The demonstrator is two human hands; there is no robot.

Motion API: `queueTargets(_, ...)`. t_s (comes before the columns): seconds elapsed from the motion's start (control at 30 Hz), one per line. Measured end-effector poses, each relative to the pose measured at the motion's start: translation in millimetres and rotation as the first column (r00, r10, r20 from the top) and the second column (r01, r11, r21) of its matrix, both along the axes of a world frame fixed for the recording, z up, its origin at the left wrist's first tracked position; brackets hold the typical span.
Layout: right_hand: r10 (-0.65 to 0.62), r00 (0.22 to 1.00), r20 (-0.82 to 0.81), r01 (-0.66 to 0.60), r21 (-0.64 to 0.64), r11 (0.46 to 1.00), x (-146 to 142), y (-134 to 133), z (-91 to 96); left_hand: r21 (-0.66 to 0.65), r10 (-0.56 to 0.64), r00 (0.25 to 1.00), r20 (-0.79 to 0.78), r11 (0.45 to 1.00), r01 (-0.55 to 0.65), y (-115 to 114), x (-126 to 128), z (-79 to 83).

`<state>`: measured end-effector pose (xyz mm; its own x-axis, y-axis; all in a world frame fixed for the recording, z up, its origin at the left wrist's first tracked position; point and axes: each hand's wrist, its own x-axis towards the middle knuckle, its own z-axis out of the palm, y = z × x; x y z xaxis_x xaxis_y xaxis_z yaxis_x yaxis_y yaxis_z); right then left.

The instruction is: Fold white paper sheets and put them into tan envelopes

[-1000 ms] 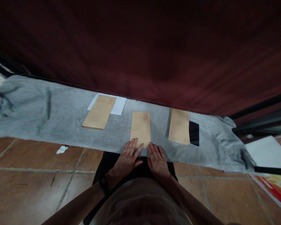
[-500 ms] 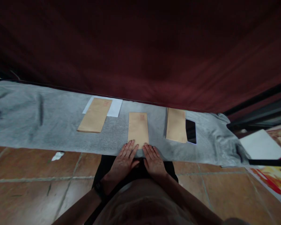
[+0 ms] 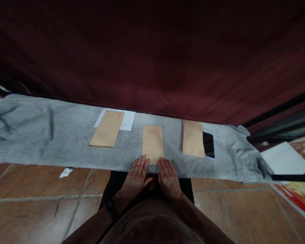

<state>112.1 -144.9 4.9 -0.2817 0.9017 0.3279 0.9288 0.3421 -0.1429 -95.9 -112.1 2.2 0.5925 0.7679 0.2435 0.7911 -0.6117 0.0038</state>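
Observation:
A brown paper envelope [image 3: 153, 142] with a small red print at its top right lies flat on the grey cloth, straight in front of me. My left hand [image 3: 137, 176] rests with outstretched fingers at its lower left corner. At the lower right corner, my right hand [image 3: 168, 178] lies flat, fingertips touching the edge. To the left, another brown envelope [image 3: 108, 130] overlaps white paper [image 3: 127, 121]. On the right sits a small stack of brown envelopes [image 3: 193, 139], beside a dark-screened phone [image 3: 208, 145].
The grey cloth [image 3: 71, 135] covers a long narrow surface. A dark red fabric panel [image 3: 152, 67] rises behind it. White scrap [image 3: 66, 172] lies on the tiled floor [image 3: 40, 210]. At far right are a white sheet [image 3: 286, 159] and a colourful printed sheet [image 3: 298, 196].
The view has shifted slightly, so everything sits a little lower and to the right. My left thumb has moved off the envelope's bottom edge; both hands stay at its lower corners.

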Motion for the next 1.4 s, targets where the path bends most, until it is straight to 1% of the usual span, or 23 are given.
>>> queueTargets(0.07,-0.007,1.0,-0.005,0.007,-0.002,1.0,-7.2,0.1,0.0,0.011,0.002,1.0,-0.001,1.0,-0.002,0.7,-0.8,-4.3)
queueTargets(0.2,0.069,0.997,-0.02,-0.07,-0.003,0.998,-23.1,-1.5,-4.0,0.023,0.004,1.0,-0.004,1.0,-0.003,1.3,-1.9,-10.1)
queueTargets(0.27,0.077,0.997,-0.025,-0.077,0.008,0.997,-28.4,-3.1,-7.1,0.018,0.001,1.0,-0.011,1.0,-0.001,0.5,-2.1,-9.8)
queueTargets(0.4,0.043,0.999,-0.026,-0.042,0.022,0.999,-32.6,-6.3,-11.2,0.009,-0.001,1.0,-0.023,1.0,0.001,-1.7,-1.6,-4.8)
queueTargets(0.53,-0.012,1.0,-0.026,0.012,0.023,1.0,-34.2,-9.0,-11.9,0.008,-0.006,1.0,-0.024,1.0,0.007,-1.8,-2.3,-2.1)
queueTargets(0.7,-0.047,0.999,0.014,0.046,0.022,0.999,-32.5,-10.3,-13.6,0.025,-0.008,1.0,0.018,1.0,0.007,-3.0,-7.1,-5.0)
queueTargets(0.77,-0.044,0.999,0.027,0.043,0.024,0.999,-31.1,-10.0,-14.9,0.017,0.011,0.999,0.043,1.0,-0.011,-6.5,-5.5,-4.4)
queueTargets(0.87,-0.027,0.999,0.027,0.026,0.041,0.999,-29.9,-9.3,-17.6,0.007,0.047,0.996,0.078,0.999,-0.047,-14.9,5.5,-0.5)
queueTargets(0.97,-0.008,1.0,0.031,0.006,0.06,0.998,-29.9,-8.5,-20.0,-0.016,0.023,0.996,0.085,1.0,-0.022,-22.3,19.5,2.8)
queueTargets(1.03,-0.001,1.0,0.029,-0.001,0.069,0.998,-29.5,-8.2,-20.9,-0.027,0.015,0.996,0.093,1.0,-0.013,-24.3,23.9,2.5)
queueTargets(1.23,0.016,1.0,0.005,-0.017,0.039,0.999,-22.8,-7.6,-18.7,-0.034,0.005,0.998,0.064,0.999,-0.003,-21.1,14.8,-2.6)
queueTargets(1.3,0.026,1.0,0.002,-0.026,0.03,0.999,-21.5,-7.3,-18.4,-0.035,0.017,0.998,0.052,0.999,-0.015,-19.9,14.2,-1.1)
queueTargets(1.4,0.01,1.0,-0.003,-0.01,0.041,0.999,-22.3,-7.0,-21.3,-0.037,0.055,0.996,0.076,0.998,-0.052,-17.3,19.1,6.0)
